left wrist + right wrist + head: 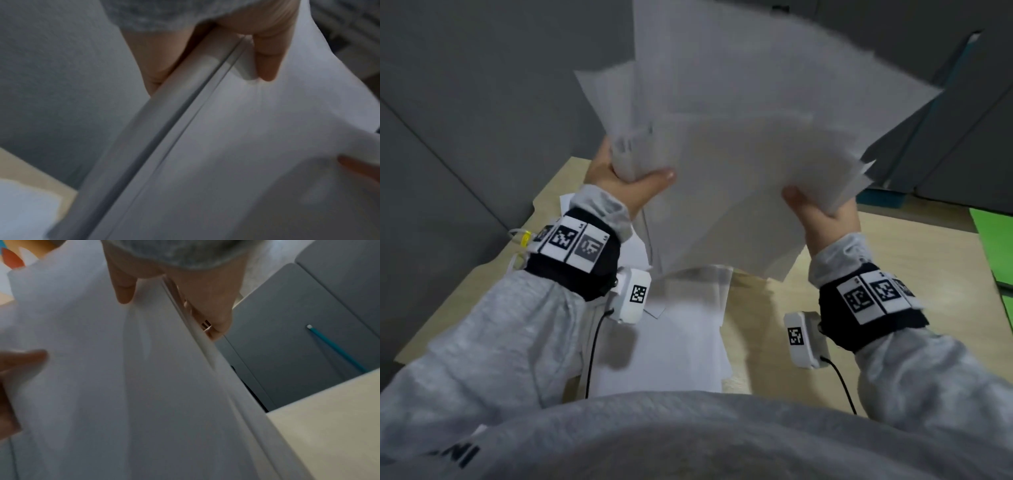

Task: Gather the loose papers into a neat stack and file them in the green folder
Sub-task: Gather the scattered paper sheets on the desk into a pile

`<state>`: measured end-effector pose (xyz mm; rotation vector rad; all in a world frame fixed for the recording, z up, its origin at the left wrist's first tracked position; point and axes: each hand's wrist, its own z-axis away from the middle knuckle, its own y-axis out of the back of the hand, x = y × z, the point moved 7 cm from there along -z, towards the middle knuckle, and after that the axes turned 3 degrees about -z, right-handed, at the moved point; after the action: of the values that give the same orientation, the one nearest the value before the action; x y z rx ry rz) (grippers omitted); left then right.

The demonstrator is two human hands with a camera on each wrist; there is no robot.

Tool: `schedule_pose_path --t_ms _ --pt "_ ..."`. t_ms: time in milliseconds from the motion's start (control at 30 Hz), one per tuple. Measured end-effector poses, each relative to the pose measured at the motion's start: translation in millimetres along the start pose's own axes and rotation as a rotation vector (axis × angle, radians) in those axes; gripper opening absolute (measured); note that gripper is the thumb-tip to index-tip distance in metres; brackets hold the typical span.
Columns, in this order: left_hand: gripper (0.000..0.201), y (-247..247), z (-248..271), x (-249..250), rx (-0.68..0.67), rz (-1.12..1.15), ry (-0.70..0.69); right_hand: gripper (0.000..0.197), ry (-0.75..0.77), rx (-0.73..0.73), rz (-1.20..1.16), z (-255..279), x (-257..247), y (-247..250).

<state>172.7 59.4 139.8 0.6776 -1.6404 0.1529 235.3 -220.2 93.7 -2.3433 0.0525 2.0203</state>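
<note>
Both hands are grasping one fanned bundle of white papers and are holding it lifted above the table.

1. The left hand is gripping the left edge of the bundle. The thumb is lying across the near face and the fingers are wrapping behind. In the left wrist view, the thumb is pressing a small dent into the top sheet.
2. The right hand is clamping the right lower edge of the same bundle, with the thumb on the near face and the fingers curled behind. In the right wrist view, the edges of the sheets are showing as a thin layered band beside the palm.

The sheets are thin, matte and rectangular. They are not squared up: the corners are fanning out at differing angles, and the image is blurring them, so a count of sheets cannot be given.

More white sheets are lying flat and overlapping on the table, beneath the lifted bundle and close to the person's torso. Their count cannot be told either.

The table is showing a smooth, pale wood-grain surface. One green folder is lying flat at the right edge of the table, well apart from both hands. Grey panels are standing behind the table.

Each wrist is carrying one black band with square printed markers.
</note>
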Motion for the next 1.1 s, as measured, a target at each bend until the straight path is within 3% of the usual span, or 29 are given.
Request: schedule_pose_path --t_ms 67,133,200,267,333,400,467,533,600,667,733,800,900,967,1000,1033,1100 --pt "0.07 -12.2 2.1 -14.5 -0.09 -0.049 0.032 0.073 -0.085 -0.035 0.07 2.8 11.9 -5.3" --pt "0.066 -26.9 7.7 -30.0 -0.173 -0.111 0.103 0.054 -0.127 -0.115 0.234 7.1 20.4 -16.2" --pt "0.039 -28.6 9.8 -30.2 -0.133 -0.179 0.128 0.032 -0.085 -0.07 0.314 10.3 13.6 -17.6" --pt "0.027 -20.5 5.7 -14.5 -0.043 -0.127 0.068 0.022 0.004 0.038 0.129 10.9 -4.3 -12.8" --pt "0.031 -9.3 1.2 3.6 0.0 -0.019 -0.072 0.021 0.086 0.089 -0.083 9.8 -14.7 -5.4" --pt "0.044 -5.5 -0.3 2.9 -0.026 0.006 -0.123 0.034 0.047 0.03 -0.112 8.2 -3.2 -4.2" --pt "0.059 -12.6 1.5 -23.2 -0.081 -0.052 -0.011 0.042 -0.088 -0.059 0.003 8.9 18.1 -9.0" --pt "0.058 -22.4 8.9 -46.3 -0.125 -0.158 0.129 0.032 -0.151 -0.126 0.192 11.8 30.9 -17.0" --pt "0.039 -24.2 11.5 -49.9 -0.099 -0.22 0.127 0.016 -0.104 -0.095 0.247 13.3 27.0 -20.3" --pt "0.037 -13.5 6.9 -34.1 0.004 -0.15 0.09 0.013 -0.019 -0.012 0.056 14.8 7.0 -17.3" --pt "0.055 -2.1 0.0 -25.9 0.046 -0.009 0.043 0.024 0.085 0.04 -0.158 14.1 -7.9 -6.1" --pt "0.072 -1.6 1.8 -35.2 -0.019 0.091 0.048 0.043 0.096 0.005 -0.165 13.5 -2.6 0.1" --pt "0.085 -19.0 18.4 -64.7 -0.18 -0.011 0.248 0.067 -0.159 -0.115 0.085 15.7 33.5 -7.8" --pt "0.067 -29.0 28.0 -65.7 -0.231 -0.188 0.304 0.05 -0.266 -0.16 0.267 20.4 47.5 -15.8" --pt "0.05 -28.9 26.5 -62.3 -0.18 -0.252 0.293 0.04 -0.254 -0.143 0.31 21.2 45.5 -18.1" --pt "0.036 -26.7 24.5 -52.7 -0.124 -0.262 0.266 0.033 -0.209 -0.108 0.32 21.6 38.3 -19.6" --pt "0.028 -18.4 15.6 -33.4 -0.042 -0.152 0.205 0.025 -0.07 -0.016 0.222 21.7 13.2 -18.2"
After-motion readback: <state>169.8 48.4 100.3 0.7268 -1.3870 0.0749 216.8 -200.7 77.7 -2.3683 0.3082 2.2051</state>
